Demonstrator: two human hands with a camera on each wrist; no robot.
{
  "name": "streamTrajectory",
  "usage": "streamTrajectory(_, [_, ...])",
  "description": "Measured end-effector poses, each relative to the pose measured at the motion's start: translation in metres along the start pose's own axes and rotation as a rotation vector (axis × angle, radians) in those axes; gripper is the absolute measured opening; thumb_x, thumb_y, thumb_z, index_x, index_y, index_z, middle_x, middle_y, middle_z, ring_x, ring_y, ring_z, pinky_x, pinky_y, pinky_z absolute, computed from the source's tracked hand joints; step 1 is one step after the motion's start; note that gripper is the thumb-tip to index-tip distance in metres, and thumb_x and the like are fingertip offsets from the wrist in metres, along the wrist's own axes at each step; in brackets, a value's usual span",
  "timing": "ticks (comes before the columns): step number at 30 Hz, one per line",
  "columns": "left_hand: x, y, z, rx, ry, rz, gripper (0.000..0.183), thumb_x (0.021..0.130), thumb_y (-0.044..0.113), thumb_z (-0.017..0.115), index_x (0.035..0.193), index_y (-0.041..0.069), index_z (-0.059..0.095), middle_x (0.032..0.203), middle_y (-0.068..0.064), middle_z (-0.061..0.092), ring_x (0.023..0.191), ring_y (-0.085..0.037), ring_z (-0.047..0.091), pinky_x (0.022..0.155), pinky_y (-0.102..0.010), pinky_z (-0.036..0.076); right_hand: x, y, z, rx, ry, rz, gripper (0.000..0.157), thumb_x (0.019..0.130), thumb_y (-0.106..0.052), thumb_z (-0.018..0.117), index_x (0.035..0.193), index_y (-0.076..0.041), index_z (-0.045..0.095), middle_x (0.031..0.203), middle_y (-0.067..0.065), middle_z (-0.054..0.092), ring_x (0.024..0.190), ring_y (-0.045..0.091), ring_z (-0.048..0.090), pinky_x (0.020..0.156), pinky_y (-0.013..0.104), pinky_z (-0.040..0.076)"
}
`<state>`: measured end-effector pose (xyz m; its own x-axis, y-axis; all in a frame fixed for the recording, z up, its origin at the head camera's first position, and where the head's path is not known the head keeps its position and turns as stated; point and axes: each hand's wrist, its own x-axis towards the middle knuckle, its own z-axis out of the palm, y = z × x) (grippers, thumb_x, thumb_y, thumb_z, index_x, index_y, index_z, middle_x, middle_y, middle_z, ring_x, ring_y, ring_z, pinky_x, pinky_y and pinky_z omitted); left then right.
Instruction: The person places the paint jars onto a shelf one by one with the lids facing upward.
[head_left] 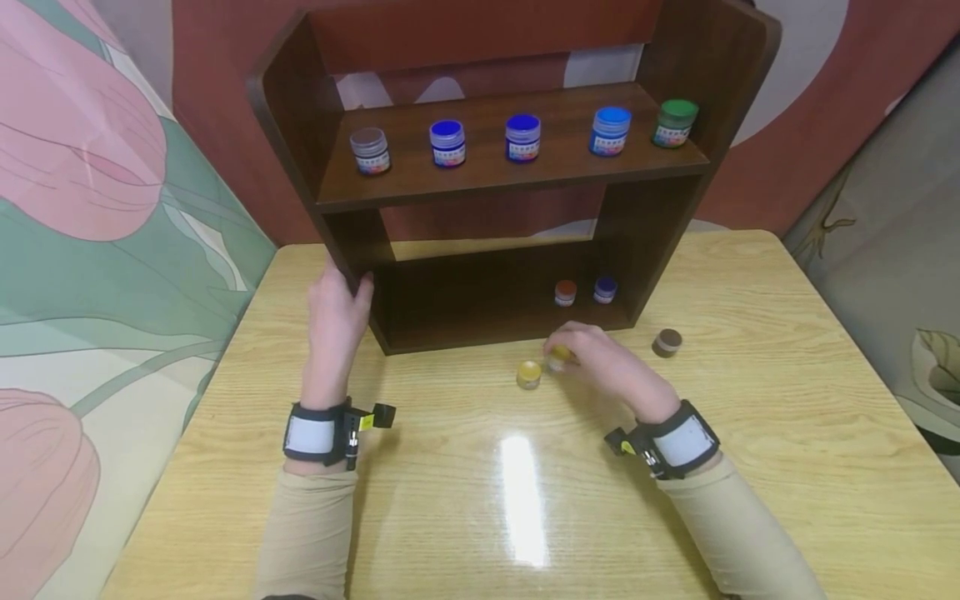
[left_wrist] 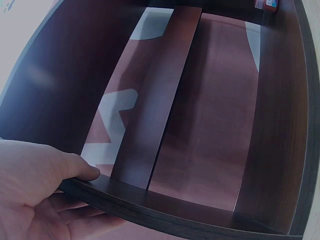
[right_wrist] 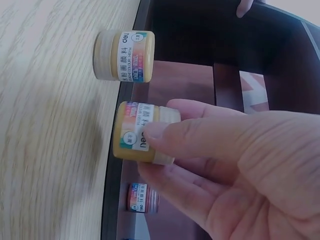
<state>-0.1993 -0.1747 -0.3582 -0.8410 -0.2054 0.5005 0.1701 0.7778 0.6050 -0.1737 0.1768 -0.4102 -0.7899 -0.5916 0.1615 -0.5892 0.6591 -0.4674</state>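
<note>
My left hand (head_left: 333, 312) grips the left side panel of a dark brown wooden shelf (head_left: 480, 197). In the left wrist view its thumb (left_wrist: 82, 170) lies on the inner side of the panel, with the fingers on the outer side. Just before the shelf's lower front edge, my right hand (head_left: 603, 362) pinches a yellow paint jar (right_wrist: 131, 131) between thumb and fingers. The jar is tilted, its label partly covered by the thumb. A second yellow paint jar (head_left: 528, 375) stands on the table just left of the held one.
On the upper board stand a clear-lidded jar (head_left: 371, 152), several blue jars (head_left: 522, 138) and a green jar (head_left: 675, 125). An orange-red jar (head_left: 566, 292) and a dark blue jar (head_left: 604, 290) sit on the lower board. A brown jar (head_left: 666, 342) stands on the wooden table (head_left: 420, 500), right of the shelf.
</note>
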Motion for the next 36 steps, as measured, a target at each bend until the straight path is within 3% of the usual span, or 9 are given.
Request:
streamTrajectory(17, [-0.001,0.0,0.0,-0.011,-0.008,-0.006,0.036,0.093,0.016,0.061,0.121,-0.003,0.051,0.109,-0.03,0.067,0.098,-0.047,0.065,0.082,-0.057,0.054,0.004,0.011,0.0,-0.009,0.156,-0.1,0.023,0.079,0.001,0.075,0.103,0.001,0.073,0.105,0.017,0.07,0.096,0.031,0.068,0.083,0.041,0.058])
streamTrajectory(36, [0.0,0.001,-0.002,-0.004,-0.02,-0.015,0.037,0.093,0.018,0.061,0.121,-0.004,0.051,0.11,-0.03,0.067,0.098,-0.047,0.066,0.082,-0.057,0.055,0.004,0.012,-0.001,-0.043,0.149,-0.105,0.03,0.082,0.002,0.071,0.112,-0.002,0.072,0.112,0.018,0.068,0.101,0.032,0.067,0.083,0.04,0.059])
